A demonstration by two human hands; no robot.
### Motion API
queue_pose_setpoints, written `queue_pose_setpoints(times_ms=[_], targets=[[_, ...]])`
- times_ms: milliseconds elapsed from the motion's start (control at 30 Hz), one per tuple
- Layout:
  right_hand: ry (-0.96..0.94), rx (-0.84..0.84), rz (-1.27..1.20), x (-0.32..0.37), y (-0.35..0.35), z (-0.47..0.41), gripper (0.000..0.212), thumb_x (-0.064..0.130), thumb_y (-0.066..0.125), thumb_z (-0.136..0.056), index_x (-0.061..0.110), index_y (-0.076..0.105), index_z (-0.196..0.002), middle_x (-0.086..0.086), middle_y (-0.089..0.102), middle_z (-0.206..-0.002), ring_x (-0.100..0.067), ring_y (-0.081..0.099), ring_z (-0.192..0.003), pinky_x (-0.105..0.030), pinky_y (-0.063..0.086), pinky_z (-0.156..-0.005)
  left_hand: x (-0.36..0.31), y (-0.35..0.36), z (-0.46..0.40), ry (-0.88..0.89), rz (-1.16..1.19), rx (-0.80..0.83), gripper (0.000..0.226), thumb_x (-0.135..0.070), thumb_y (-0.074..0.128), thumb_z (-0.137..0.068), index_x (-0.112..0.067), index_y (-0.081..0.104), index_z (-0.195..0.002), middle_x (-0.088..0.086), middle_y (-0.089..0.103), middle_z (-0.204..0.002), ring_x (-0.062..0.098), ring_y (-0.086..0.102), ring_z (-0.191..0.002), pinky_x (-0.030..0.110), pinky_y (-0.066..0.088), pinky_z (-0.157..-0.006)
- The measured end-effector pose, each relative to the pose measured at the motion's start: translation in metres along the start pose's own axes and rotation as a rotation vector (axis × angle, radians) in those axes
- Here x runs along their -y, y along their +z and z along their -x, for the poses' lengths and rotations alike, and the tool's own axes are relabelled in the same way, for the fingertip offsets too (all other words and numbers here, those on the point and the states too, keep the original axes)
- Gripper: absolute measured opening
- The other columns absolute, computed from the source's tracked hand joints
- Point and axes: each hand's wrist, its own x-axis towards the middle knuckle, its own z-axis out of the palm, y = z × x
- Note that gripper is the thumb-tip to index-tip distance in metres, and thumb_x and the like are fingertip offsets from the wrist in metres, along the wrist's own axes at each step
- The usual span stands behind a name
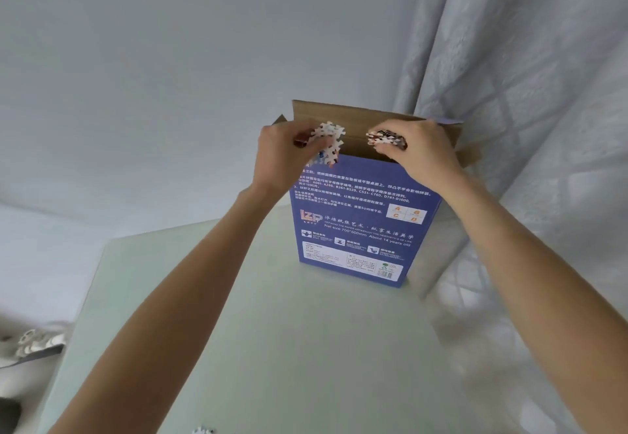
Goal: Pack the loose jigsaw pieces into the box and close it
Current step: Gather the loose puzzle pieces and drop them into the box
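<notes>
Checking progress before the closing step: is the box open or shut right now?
Open. The blue box stands upright, its brown top flap raised behind both hands.

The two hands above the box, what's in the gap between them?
In the head view, only the box's brown inner flap shows between the left hand and right hand; each hand grips its own jigsaw pieces, the two clumps apart.

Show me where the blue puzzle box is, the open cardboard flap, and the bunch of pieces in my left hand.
blue puzzle box point(360, 229): head view, on its printed front face.
cardboard flap point(353, 117): head view, on its brown inner side.
jigsaw pieces point(329, 139): head view, on the white backs of the clump the left hand point(283, 151) pinches.
</notes>
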Motion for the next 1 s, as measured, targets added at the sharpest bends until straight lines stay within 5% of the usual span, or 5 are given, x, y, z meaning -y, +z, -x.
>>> queue_pose_setpoints(times_ms=[133,400,533,767,1000], targets=[[0.055,0.114,0.007,-0.007,0.006,-0.002,0.030,0.028,0.061,-0.090,0.024,0.057,-0.119,-0.003,0.068,-0.109,-0.023,0.063,-0.096,-0.039,0.052,-0.079,-0.003,0.016,-0.030,0.093,-0.023,-0.031,0.017,-0.022,0.070,-0.079,-0.014,0.073,-0.094,-0.002,0.073,-0.083,0.004,0.064,-0.071,0.015,0.049,-0.067],[0.038,0.089,-0.028,-0.011,0.006,0.003,0.016,0.012,0.055,-0.092,0.018,0.070,-0.096,0.002,0.071,-0.091,-0.013,0.064,-0.082,-0.028,0.052,-0.072,0.003,0.041,-0.046,0.364,-0.184,0.049,0.017,-0.022,0.069,-0.080,-0.010,0.073,-0.091,0.002,0.072,-0.079,0.016,0.063,-0.066,0.022,0.046,-0.060],[0.079,0.006,-0.023,-0.011,0.006,0.005,0.014,0.013,0.059,-0.090,0.018,0.071,-0.095,0.004,0.072,-0.087,-0.011,0.066,-0.078,-0.029,0.053,-0.074,0.010,0.049,-0.050,0.341,-0.250,0.173,0.018,-0.022,0.068,-0.079,-0.011,0.072,-0.094,0.003,0.072,-0.085,0.021,0.065,-0.076,0.035,0.052,-0.066],[0.056,-0.039,0.040,-0.010,0.004,0.006,0.011,0.020,0.060,-0.090,0.019,0.070,-0.095,0.003,0.072,-0.086,-0.013,0.066,-0.076,-0.036,0.056,-0.070,0.010,0.050,-0.058,0.172,-0.400,0.417,0.021,-0.031,0.067,-0.081,-0.021,0.070,-0.100,0.003,0.071,-0.091,0.021,0.064,-0.086,0.033,0.049,-0.073],[0.037,-0.047,0.043,-0.007,0.006,0.017,0.015,0.022,0.057,-0.091,0.023,0.071,-0.091,0.007,0.071,-0.091,-0.012,0.064,-0.079,-0.036,0.054,-0.068,0.010,0.042,-0.056,0.251,-0.443,0.513,0.031,-0.041,0.046,-0.093,-0.021,0.070,-0.090,-0.001,0.066,-0.087,0.018,0.058,-0.085,0.034,0.047,-0.070]])
